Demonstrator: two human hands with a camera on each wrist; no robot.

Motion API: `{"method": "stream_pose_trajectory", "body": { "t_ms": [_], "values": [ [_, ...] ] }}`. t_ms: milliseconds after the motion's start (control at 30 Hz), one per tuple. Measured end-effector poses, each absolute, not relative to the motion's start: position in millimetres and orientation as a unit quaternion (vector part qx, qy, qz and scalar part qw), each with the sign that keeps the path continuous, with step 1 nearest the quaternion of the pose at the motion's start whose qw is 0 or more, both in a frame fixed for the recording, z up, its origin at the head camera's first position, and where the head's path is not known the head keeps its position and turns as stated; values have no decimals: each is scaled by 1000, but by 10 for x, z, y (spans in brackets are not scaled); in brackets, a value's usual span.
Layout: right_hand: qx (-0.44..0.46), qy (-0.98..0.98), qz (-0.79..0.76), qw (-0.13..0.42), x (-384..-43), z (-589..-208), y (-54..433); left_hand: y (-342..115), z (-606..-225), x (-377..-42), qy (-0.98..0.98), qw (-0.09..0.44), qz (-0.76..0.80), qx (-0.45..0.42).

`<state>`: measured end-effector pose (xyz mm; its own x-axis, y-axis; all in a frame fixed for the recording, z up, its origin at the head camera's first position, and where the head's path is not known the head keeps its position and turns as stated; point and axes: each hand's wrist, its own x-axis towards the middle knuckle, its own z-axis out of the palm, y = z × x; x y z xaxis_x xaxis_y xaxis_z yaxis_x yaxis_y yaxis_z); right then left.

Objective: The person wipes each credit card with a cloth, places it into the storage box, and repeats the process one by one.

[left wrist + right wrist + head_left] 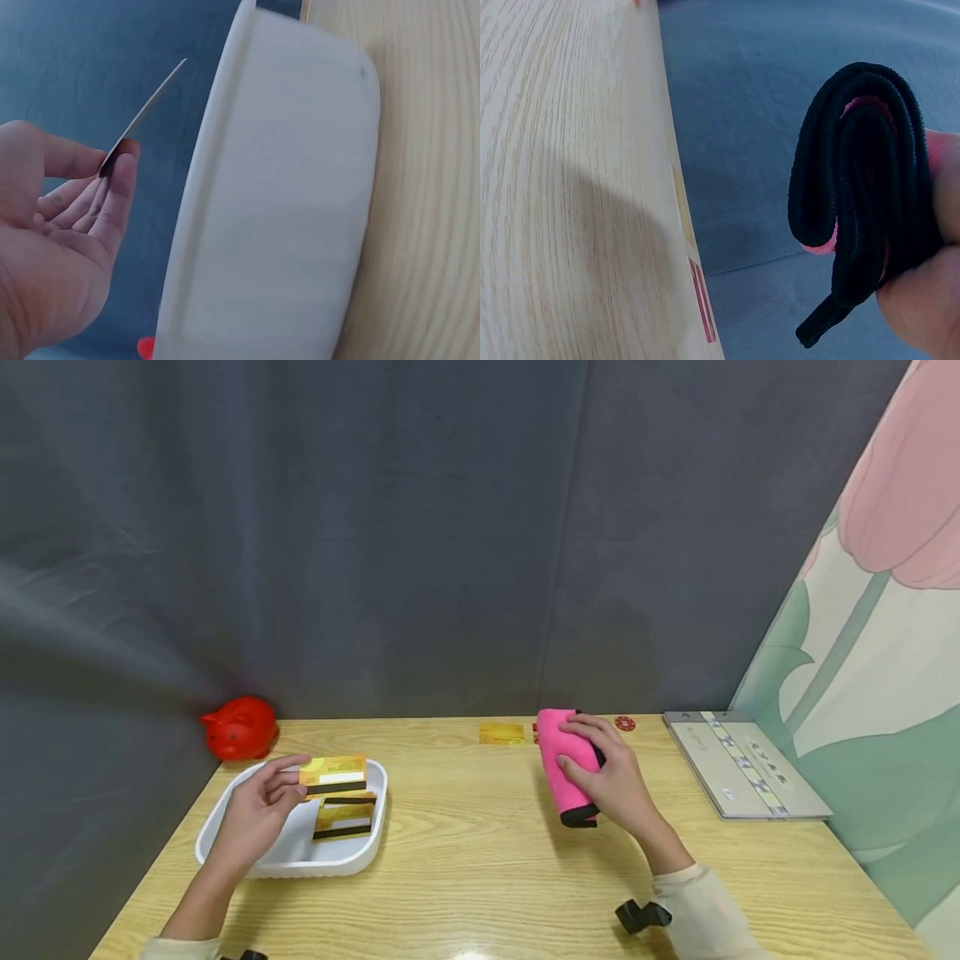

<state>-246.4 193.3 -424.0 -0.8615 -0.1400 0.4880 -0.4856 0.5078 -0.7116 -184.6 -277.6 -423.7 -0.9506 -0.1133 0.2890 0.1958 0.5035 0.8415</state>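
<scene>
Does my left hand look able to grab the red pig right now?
Probably not yet: your left hand pinches a yellow card. The red pig itself looks uncovered, just beyond the white tray, so the way seems free.

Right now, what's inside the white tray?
In the white tray, overlapping yellow cards lie toward the right end. The left hand, pinching another card above, covers part of the inside; anything beneath the cards is hidden too.

From the head I look forward and down across the surface (450,852); close in and tilted sideways, my left wrist view faces the tray (277,187), right the cloth (911,187), all sharing the curtain (450,527).
</scene>
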Motion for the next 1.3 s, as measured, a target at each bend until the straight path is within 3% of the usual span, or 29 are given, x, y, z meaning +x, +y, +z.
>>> {"method": "stream_pose_trajectory", "body": {
  "t_ms": [200,500,900,1300],
  "values": [
    [182,-853,458,175,-2463,-4248,1923,-2925,-4318,-1804,-863,103,-494,4],
    [186,-851,458,180,-2458,-4236,1910,-2891,-4468,-2021,-875,-7,-483,-10],
    [192,-848,457,187,-2480,-4221,1896,-2832,-4561,-2186,-870,-6,-491,-55],
    [183,-849,462,180,-2475,-4255,1931,-2866,-4539,-2231,-887,38,-460,22]
  ]
}}
